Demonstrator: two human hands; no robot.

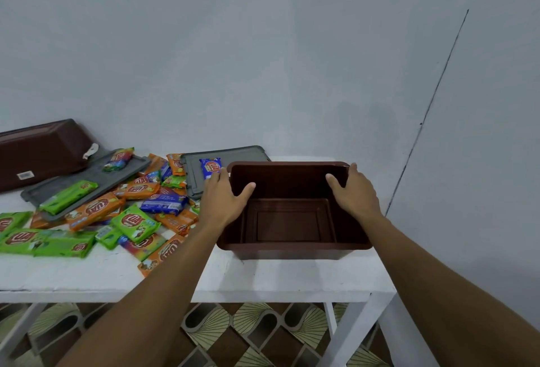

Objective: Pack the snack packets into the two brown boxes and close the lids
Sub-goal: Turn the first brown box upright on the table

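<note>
The left hand (225,200) and right hand (353,191), arms extended forward, each clamp a side wall of the open brown box (292,248) between them, thumbs inside, fingers outside. The box stands upright on the white table (263,279), its bare floor exposed. Loose snack packets (137,214) lie left of the left hand. Just beyond that hand, a grey lid (233,154) carries a blue packet (210,168). Far left, the second brown box (38,153) lies overturned.

At nine o'clock the edge cuts off your second box (35,153) and a packet (8,222); the open box (292,251) hides a lid (228,154) corner.
</note>
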